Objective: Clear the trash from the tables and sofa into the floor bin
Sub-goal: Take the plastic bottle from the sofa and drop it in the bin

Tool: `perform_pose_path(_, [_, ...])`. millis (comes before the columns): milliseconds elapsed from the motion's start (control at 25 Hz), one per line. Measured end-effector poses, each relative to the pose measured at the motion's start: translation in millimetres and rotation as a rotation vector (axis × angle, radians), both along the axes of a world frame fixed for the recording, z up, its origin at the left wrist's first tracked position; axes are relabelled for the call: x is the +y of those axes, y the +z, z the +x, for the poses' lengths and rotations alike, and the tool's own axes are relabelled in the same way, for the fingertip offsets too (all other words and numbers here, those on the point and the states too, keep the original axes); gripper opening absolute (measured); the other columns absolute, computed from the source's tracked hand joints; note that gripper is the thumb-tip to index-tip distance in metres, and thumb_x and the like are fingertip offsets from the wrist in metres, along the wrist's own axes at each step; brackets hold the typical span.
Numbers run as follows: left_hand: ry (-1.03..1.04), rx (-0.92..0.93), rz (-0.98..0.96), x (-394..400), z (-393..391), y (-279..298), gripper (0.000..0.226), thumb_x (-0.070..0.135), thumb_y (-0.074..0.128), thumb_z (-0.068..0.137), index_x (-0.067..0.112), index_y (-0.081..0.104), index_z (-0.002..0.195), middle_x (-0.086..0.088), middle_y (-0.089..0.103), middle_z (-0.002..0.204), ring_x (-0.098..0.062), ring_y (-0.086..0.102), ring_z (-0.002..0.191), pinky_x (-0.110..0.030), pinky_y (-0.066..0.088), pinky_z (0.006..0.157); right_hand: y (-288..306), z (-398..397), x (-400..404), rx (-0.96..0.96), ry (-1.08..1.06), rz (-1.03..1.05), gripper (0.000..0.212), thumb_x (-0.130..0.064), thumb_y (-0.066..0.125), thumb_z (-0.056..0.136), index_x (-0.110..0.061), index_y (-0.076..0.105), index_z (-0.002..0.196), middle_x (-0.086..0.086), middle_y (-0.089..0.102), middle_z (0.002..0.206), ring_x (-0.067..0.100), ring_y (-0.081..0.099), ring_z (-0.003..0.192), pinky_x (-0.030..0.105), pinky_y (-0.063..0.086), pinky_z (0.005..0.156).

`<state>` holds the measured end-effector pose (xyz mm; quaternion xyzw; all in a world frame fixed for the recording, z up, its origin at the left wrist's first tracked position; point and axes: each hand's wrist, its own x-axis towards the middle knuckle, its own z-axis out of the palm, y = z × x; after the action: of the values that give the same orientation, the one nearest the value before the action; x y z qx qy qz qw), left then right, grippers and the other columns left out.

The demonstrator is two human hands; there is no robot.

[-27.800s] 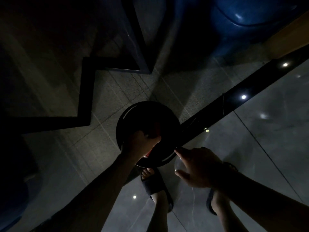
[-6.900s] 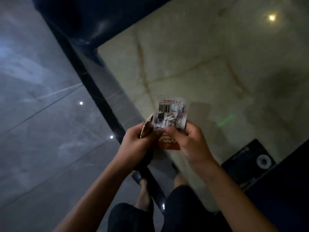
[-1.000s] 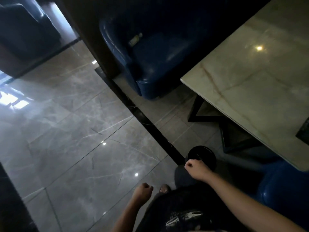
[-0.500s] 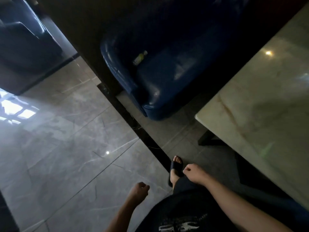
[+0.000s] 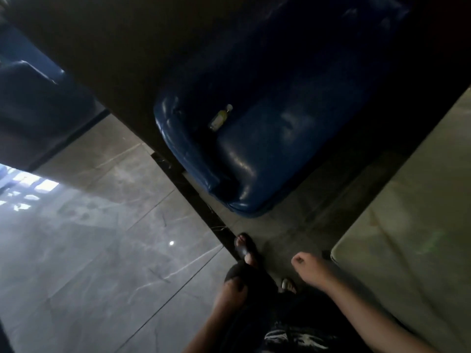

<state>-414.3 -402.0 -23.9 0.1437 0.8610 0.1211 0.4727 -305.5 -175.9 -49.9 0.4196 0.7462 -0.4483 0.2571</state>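
A small plastic bottle (image 5: 220,120) with a pale label and white cap lies on the blue sofa (image 5: 254,154), in the crease by its left arm. My left hand (image 5: 233,291) is a closed fist low in the picture, holding nothing. My right hand (image 5: 309,270) hangs beside the corner of the marble table (image 5: 407,250), fingers curled shut and empty. Both hands are well short of the bottle. The floor bin is out of view.
A dark partition wall (image 5: 114,72) runs behind the sofa's left side. A black floor strip (image 5: 201,212) divides grey glossy tiles (image 5: 89,250) from the seating area. Another blue seat (image 5: 33,98) stands at far left. My sandalled foot (image 5: 244,248) is on the strip.
I have stepped forward toward the sofa; it and the bottle are larger and nearer. The bin seen one second ago has dropped out of view. Both fists stay closed.
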Motion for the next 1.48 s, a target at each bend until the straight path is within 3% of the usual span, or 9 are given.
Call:
perform_pose_path(120, [-0.060, -0.040, 0.082, 24.6, -61.8, -5.3, 0.037, 0.028, 0.056, 0.095, 0.020, 0.062, 0.130, -0.005, 0.068, 0.125, -0.015, 0.063, 0.115, -0.018, 0.043, 0.089, -2.7, -51.1, 30.9, -0.057, 0.014, -0.032, 0.020, -0.028, 0.050, 0.096, -0.019, 0.068, 0.098, 0.006, 0.070, 0.107, 0.024, 0.064, 0.102, 0.029, 0.047, 0.086])
perform_pose_path(200, [-0.056, -0.047, 0.123, 37.0, -119.3, -10.4, 0.038, 0.034, 0.057, 0.094, 0.026, 0.060, 0.131, -0.001, 0.068, 0.123, -0.013, 0.063, 0.114, -0.021, 0.045, 0.092, -5.7, -94.2, 48.2, -0.077, -0.004, -0.013, 0.021, -0.030, 0.049, 0.096, -0.020, 0.068, 0.096, 0.004, 0.069, 0.105, 0.022, 0.063, 0.101, 0.031, 0.048, 0.089])
perform_pose_path(480, [-0.110, -0.075, 0.042, 80.5, -296.0, -17.8, 0.036, 0.039, 0.043, 0.098, 0.015, 0.065, 0.113, -0.011, 0.068, 0.119, -0.027, 0.063, 0.113, -0.029, 0.047, 0.087, 4.8, -236.7, 82.0, -0.180, 0.022, -0.016, 0.020, -0.031, 0.047, 0.095, -0.020, 0.064, 0.092, 0.003, 0.066, 0.101, 0.021, 0.062, 0.098, 0.031, 0.048, 0.086])
perform_pose_path(760, [-0.187, -0.064, 0.047, 133.8, -409.4, -21.3, 0.037, 0.039, 0.043, 0.099, 0.013, 0.064, 0.114, -0.015, 0.068, 0.118, -0.030, 0.063, 0.110, -0.033, 0.049, 0.089, -0.1, -346.1, 98.7, -0.165, 0.147, -0.025, 0.023, -0.030, 0.049, 0.092, -0.016, 0.067, 0.094, 0.002, 0.071, 0.098, 0.021, 0.066, 0.092, 0.032, 0.051, 0.078])
perform_pose_path(880, [-0.199, 0.000, 0.037, 167.7, -447.2, -35.1, 0.033, 0.034, 0.044, 0.099, 0.010, 0.062, 0.111, -0.016, 0.068, 0.117, -0.032, 0.063, 0.110, -0.036, 0.049, 0.091, -11.8, -389.0, 129.8, -0.146, 0.249, 0.019, 0.020, -0.034, 0.052, 0.093, -0.022, 0.067, 0.097, 0.000, 0.071, 0.102, 0.019, 0.066, 0.092, 0.029, 0.051, 0.077])
perform_pose_path(960, [-0.173, 0.048, 0.042, 191.6, -467.2, -43.2, 0.028, 0.034, 0.045, 0.098, 0.015, 0.062, 0.110, -0.016, 0.070, 0.114, -0.034, 0.064, 0.110, -0.036, 0.049, 0.090, -22.5, -417.2, 153.5, -0.144, 0.299, 0.026, 0.021, -0.037, 0.050, 0.093, -0.024, 0.066, 0.097, 0.001, 0.071, 0.103, 0.022, 0.066, 0.091, 0.035, 0.055, 0.081])
perform_pose_path(1120, [-0.096, 0.129, 0.094, 231.7, -494.7, -68.1, 0.020, 0.035, 0.050, 0.094, 0.026, 0.062, 0.107, -0.007, 0.074, 0.098, -0.027, 0.071, 0.091, -0.038, 0.056, 0.078, -55.3, -464.7, 203.4, -0.144, 0.464, 0.043, 0.027, -0.037, 0.047, 0.094, -0.018, 0.065, 0.103, 0.009, 0.070, 0.108, 0.028, 0.067, 0.094, 0.040, 0.056, 0.083])
perform_pose_path(1280, [-0.070, 0.271, 0.136, 281.4, -529.8, -119.9, 0.024, 0.033, 0.056, 0.091, 0.022, 0.062, 0.112, -0.004, 0.067, 0.108, -0.025, 0.068, 0.093, -0.032, 0.053, 0.077, -109.6, -511.7, 256.1, -0.174, 0.690, 0.056, 0.030, -0.037, 0.044, 0.095, -0.016, 0.062, 0.105, 0.013, 0.067, 0.114, 0.033, 0.065, 0.100, 0.036, 0.051, 0.079])
perform_pose_path(1480, [-0.118, 0.485, 0.138, 346.4, -599.5, -173.9, 0.041, 0.034, 0.063, 0.087, 0.014, 0.058, 0.122, -0.013, 0.057, 0.121, -0.031, 0.057, 0.109, -0.038, 0.051, 0.084, -179.9, -574.5, 333.3, -0.104, 0.571, 0.131, 0.035, -0.034, 0.045, 0.097, -0.018, 0.056, 0.126, 0.015, 0.061, 0.128, 0.033, 0.059, 0.113, 0.040, 0.051, 0.095])
